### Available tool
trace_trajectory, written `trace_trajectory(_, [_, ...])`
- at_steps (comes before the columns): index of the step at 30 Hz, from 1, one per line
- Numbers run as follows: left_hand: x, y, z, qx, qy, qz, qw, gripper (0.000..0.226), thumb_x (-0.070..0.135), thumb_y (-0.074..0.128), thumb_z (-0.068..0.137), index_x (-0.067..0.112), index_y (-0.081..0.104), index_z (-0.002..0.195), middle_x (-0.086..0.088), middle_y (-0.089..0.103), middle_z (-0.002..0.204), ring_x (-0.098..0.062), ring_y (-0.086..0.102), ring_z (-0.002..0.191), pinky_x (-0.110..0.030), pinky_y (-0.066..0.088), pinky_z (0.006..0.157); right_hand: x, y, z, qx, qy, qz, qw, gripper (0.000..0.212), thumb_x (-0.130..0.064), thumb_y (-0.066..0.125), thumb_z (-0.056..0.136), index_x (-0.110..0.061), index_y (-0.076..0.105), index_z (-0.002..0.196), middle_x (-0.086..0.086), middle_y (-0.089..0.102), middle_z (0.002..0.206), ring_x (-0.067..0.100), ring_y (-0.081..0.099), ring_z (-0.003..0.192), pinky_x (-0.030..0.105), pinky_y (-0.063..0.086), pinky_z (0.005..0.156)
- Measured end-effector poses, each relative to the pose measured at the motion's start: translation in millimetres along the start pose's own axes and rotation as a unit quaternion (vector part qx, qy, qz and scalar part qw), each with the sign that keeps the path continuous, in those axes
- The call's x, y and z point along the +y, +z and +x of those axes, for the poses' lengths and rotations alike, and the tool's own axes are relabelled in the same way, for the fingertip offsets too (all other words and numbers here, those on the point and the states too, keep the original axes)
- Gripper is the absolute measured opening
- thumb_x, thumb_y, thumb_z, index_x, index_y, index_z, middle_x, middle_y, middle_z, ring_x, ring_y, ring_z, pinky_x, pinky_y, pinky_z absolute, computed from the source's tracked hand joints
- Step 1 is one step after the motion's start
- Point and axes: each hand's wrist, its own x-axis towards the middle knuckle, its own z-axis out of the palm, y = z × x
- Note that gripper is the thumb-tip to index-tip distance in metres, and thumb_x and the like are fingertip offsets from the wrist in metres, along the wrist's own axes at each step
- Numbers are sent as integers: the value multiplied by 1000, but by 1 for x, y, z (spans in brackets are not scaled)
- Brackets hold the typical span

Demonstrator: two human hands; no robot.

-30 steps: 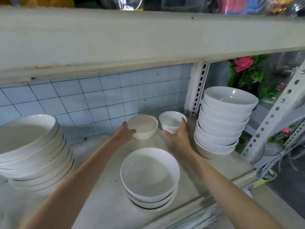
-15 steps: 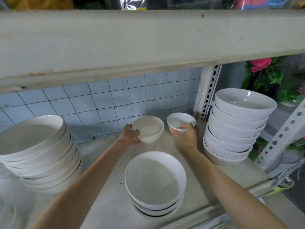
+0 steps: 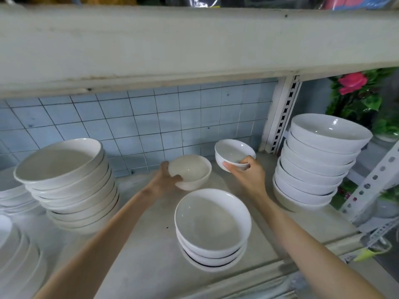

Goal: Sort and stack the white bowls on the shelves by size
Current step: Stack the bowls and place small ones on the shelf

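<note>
A second ago both little bowls sat on the shelf at the far side by the tiled wall, with your hands only arriving beside them; now you have hold of both. The small white bowl has come up clear of the shelf in your right hand and tips its mouth toward you; the cream bowl has come nearer in your left hand, just far of the near stack, though whether it is off the shelf I cannot tell.

For the task, this reads as the two odd ones being picked out to compare; the small white bowl looks the smaller, so it would nest inside the cream one rather than join the tall right stack or the wide left stack, whose bowls are plainly larger.

Your left fingers curl round the cream bowl's far-left wall, thumb hooked over its near rim; a firm grip. Your right fingers are curled under the white bowl's near side with the thumb over the rim; a pinch that alone carries the bowl.
</note>
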Motion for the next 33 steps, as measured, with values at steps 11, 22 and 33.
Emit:
trace_trajectory(11, [15,8,-39,9,151,122,981,84,39,51,94,8,-3,151,-3,-2,159,-13,1,146,-17,4,109,-40,-26,-10,-91,-25,71,993,33,-28,80,71,-13,51,70,4,54,75,12,46,68,26,36,64])
trace_trajectory(22, [62,1,-103,-44,300,-52,952,60,43,65,80,21,38,129,4,60,122,-7,60,110,-26,50,93,-107,-31,-62,-248,-104,124,955,25,-26,72,69,-13,52,75,-11,53,62,-3,49,57,9,38,56])
trace_trajectory(33, [52,-56,-193,109,345,-94,928,55,41,68,75,34,42,123,10,62,120,-8,58,116,-29,47,99,-155,-6,-121,-348,-119,198,908,128,-70,83,27,-30,31,137,-13,58,118,-8,60,100,7,47,72])
